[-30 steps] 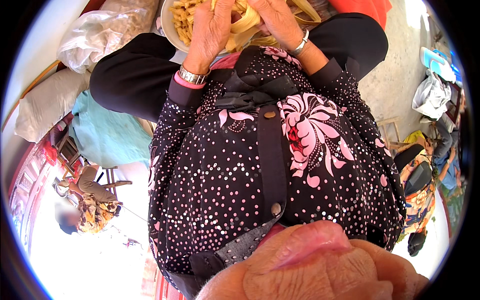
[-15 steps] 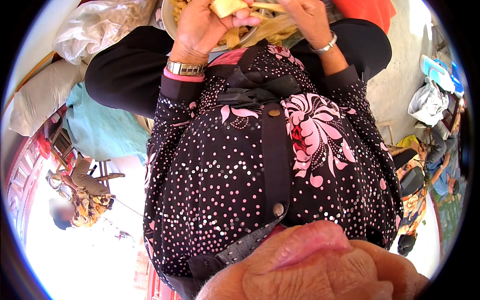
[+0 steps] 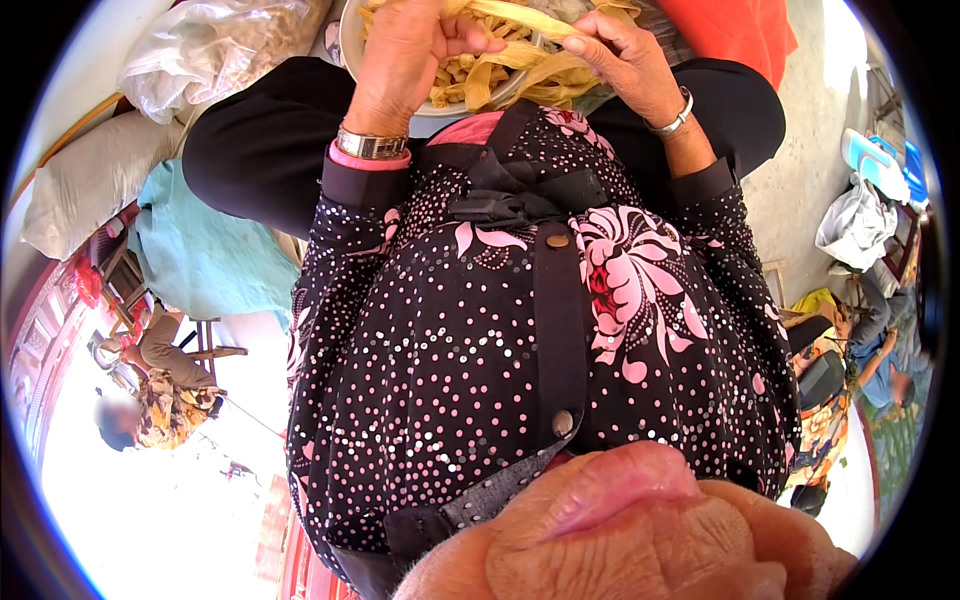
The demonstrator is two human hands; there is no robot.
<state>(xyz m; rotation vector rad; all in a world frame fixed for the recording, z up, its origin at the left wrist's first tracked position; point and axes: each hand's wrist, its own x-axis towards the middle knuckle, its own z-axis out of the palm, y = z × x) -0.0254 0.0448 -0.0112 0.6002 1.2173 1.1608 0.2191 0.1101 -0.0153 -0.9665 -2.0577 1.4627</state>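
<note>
A long, flat, pale-yellow strip (image 3: 520, 16), like a dried leaf or plant strip, stretches between my hands at the top edge of the view. My left hand (image 3: 402, 62) is closed around its left end, its fingertips partly cut off by the frame. Thumb and forefinger of my right hand (image 3: 630, 68) pinch the other end. Just below the strip, a wide white bowl (image 3: 351, 42) rests by my lap with yellow strips and short cut-looking pieces (image 3: 487, 84) in it. Several longer strips hang toward the bowl's right side.
On the left lie a clear plastic bag (image 3: 215, 50) of pale pieces, a stuffed sack (image 3: 90, 190) and a teal cloth (image 3: 205, 245). Red fabric (image 3: 735, 35) is at the upper right. A white bag (image 3: 858, 225) is at far right. Other people (image 3: 170, 400) sit at both sides.
My hands have drawn apart, and the folded yellow piece by my left hand now shows as a strip stretched between both hands. More of the bowl's contents is visible.
</note>
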